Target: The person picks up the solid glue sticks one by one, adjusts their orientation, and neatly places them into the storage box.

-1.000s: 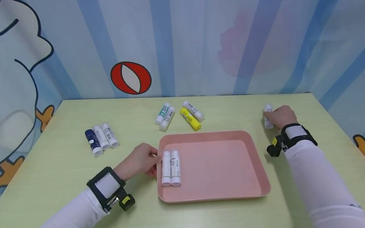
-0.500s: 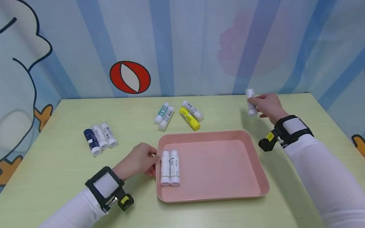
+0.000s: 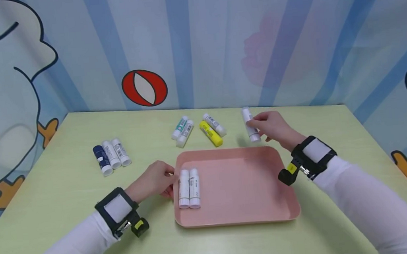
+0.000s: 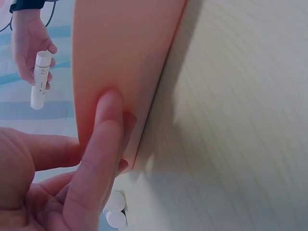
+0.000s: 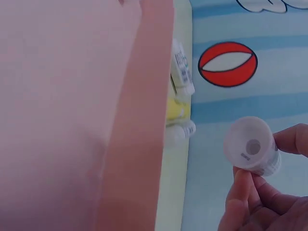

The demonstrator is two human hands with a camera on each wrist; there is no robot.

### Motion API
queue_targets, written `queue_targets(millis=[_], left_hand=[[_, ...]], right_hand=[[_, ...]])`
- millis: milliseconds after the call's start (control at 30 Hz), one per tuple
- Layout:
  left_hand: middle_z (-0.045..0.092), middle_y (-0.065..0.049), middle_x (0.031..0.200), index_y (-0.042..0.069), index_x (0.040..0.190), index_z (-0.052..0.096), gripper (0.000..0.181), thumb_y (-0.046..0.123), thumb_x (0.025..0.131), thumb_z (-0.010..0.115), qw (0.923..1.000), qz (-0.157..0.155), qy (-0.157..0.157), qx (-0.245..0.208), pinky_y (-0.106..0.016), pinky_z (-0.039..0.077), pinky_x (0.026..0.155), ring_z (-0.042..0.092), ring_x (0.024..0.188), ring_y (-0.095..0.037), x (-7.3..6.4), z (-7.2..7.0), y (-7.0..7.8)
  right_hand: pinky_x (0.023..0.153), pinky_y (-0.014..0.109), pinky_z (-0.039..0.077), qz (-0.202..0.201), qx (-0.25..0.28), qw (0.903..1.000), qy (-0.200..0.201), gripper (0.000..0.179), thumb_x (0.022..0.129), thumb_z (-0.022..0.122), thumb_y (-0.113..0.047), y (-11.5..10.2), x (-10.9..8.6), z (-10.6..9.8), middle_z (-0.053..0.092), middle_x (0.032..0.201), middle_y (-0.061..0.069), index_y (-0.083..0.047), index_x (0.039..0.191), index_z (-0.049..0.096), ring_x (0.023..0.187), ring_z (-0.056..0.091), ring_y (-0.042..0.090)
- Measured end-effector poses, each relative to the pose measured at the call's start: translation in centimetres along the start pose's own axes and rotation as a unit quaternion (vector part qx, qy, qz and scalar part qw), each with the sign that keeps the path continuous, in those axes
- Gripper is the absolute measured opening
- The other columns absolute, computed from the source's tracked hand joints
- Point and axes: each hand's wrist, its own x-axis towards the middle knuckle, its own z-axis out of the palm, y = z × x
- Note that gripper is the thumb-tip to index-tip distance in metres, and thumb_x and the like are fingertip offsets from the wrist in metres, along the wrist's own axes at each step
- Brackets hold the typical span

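Observation:
My right hand (image 3: 274, 127) pinches a white glue stick (image 3: 247, 117) between thumb and fingers, lifted just beyond the back right of the pink tray (image 3: 234, 152). In the right wrist view, the hollow-looking round end of this glue stick (image 5: 248, 142) faces the camera. At the tray's left side, my left hand (image 3: 154, 179) holds the rim, with fingers (image 4: 109, 113) against the outer wall and the thumb at the edge. Two white glue sticks (image 3: 194, 188) lie side by side along the inner left side of the tray.
Behind the tray lie a yellow glue stick (image 3: 211, 133), a white one (image 3: 214, 125) beside it, and a pair of pale glue sticks (image 3: 184, 134). Farther left are a dark blue glue stick (image 3: 102, 157) and two white ones (image 3: 121, 151). A patterned curtain (image 3: 211, 42) hangs behind the table.
The right hand has lifted the white glue stick from the table's right side and carried it left, toward the back of the tray. The left hand keeps its place on the rim.

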Motion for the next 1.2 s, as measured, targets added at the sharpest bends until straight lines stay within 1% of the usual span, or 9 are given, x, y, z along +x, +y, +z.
queue_targets(millis=[133, 233, 333, 367, 467, 567, 733, 1000, 1200], left_hand=[[0.065, -0.008, 0.068, -0.009, 0.119, 0.062, 0.027, 0.004, 0.097, 0.054, 1.0, 0.002, 0.001, 0.001, -0.028, 0.054, 0.055, 0.063, 0.055, -0.015, 0.0, 0.0, 0.0], [0.065, -0.007, 0.067, -0.009, 0.116, 0.064, 0.025, 0.004, 0.097, 0.054, 1.0, 0.008, 0.002, 0.003, -0.028, 0.054, 0.055, 0.063, 0.054, -0.015, 0.0, 0.0, 0.0], [0.065, -0.007, 0.065, -0.008, 0.115, 0.065, 0.024, 0.003, 0.097, 0.054, 0.9999, 0.015, 0.003, 0.006, -0.028, 0.054, 0.054, 0.063, 0.053, -0.015, 0.1, -0.1, 0.0], [0.065, -0.007, 0.065, -0.008, 0.114, 0.065, 0.024, 0.003, 0.097, 0.054, 0.9998, 0.016, 0.003, 0.006, -0.028, 0.054, 0.054, 0.063, 0.053, -0.015, 0.1, -0.1, 0.0], [0.065, -0.007, 0.065, -0.009, 0.115, 0.065, 0.024, 0.003, 0.096, 0.054, 0.9998, 0.018, 0.003, 0.007, -0.028, 0.054, 0.054, 0.062, 0.053, -0.014, 0.1, -0.1, 0.0], [0.065, -0.007, 0.066, -0.009, 0.116, 0.064, 0.025, 0.003, 0.096, 0.054, 0.9999, 0.013, 0.002, 0.006, -0.028, 0.054, 0.054, 0.062, 0.054, -0.014, 0.0, -0.1, 0.0], [0.065, -0.008, 0.067, -0.009, 0.118, 0.063, 0.026, 0.003, 0.096, 0.054, 1.0, 0.006, 0.0, 0.004, -0.028, 0.054, 0.055, 0.063, 0.055, -0.015, -0.1, 0.0, 0.0], [0.065, -0.007, 0.065, -0.01, 0.116, 0.063, 0.025, 0.003, 0.096, 0.054, 0.9999, 0.01, 0.002, 0.012, -0.028, 0.054, 0.054, 0.064, 0.055, -0.015, -0.1, -0.1, 0.2], [0.066, -0.008, 0.067, -0.01, 0.116, 0.063, 0.025, 0.003, 0.097, 0.054, 0.9999, 0.006, 0.004, 0.008, -0.028, 0.055, 0.056, 0.063, 0.056, -0.015, -0.2, -0.1, 0.3]], right_hand=[[0.071, 0.034, 0.049, 0.008, -0.002, 0.9996, -0.029, 0.048, 0.097, 0.057, -0.029, -0.9, -0.9, 1.8, 0.057, 0.119, 0.02, 0.004, 0.131, 0.053, 0.089, 0.055, 0.024], [0.068, 0.032, 0.048, 0.021, 0.01, 0.9984, -0.051, 0.047, 0.097, 0.058, -0.029, -1.4, -1.5, 2.9, 0.056, 0.117, 0.018, 0.003, 0.131, 0.052, 0.085, 0.054, 0.025], [0.06, 0.027, 0.048, 0.015, 0.014, 0.9975, -0.068, 0.045, 0.096, 0.059, -0.027, -1.4, -1.9, 3.9, 0.058, 0.111, 0.018, 0.004, 0.129, 0.054, 0.078, 0.055, 0.025], [0.058, 0.026, 0.047, 0.007, 0.005, 0.9974, -0.071, 0.044, 0.096, 0.06, -0.027, -1.4, -2.0, 4.2, 0.058, 0.11, 0.018, 0.004, 0.128, 0.054, 0.076, 0.056, 0.024], [0.057, 0.026, 0.048, -0.005, -0.009, 0.9962, -0.086, 0.042, 0.096, 0.061, -0.025, -1.3, -2.3, 5.2, 0.06, 0.107, 0.017, 0.005, 0.124, 0.055, 0.076, 0.057, 0.024], [0.058, 0.027, 0.048, -0.002, -0.013, 0.994, -0.109, 0.039, 0.095, 0.062, -0.025, -1.2, -2.8, 6.3, 0.061, 0.105, 0.015, 0.004, 0.122, 0.056, 0.076, 0.058, 0.022], [0.062, 0.028, 0.048, 0.007, -0.029, 0.989, -0.145, 0.034, 0.095, 0.063, -0.025, -0.9, -3.5, 8.1, 0.063, 0.092, 0.009, 0.0, 0.118, 0.06, 0.075, 0.058, 0.02], [0.063, 0.027, 0.049, 0.012, -0.06, 0.9866, -0.151, 0.028, 0.093, 0.065, -0.025, -1.0, -3.8, 10.0, 0.061, 0.083, 0.007, -0.002, 0.109, 0.063, 0.073, 0.058, 0.019], [0.061, 0.026, 0.044, 0.012, -0.09, 0.9827, -0.162, 0.022, 0.093, 0.065, -0.026, -1.2, -4.0, 10.6, 0.06, 0.076, 0.006, -0.004, 0.098, 0.064, 0.07, 0.056, 0.019]])
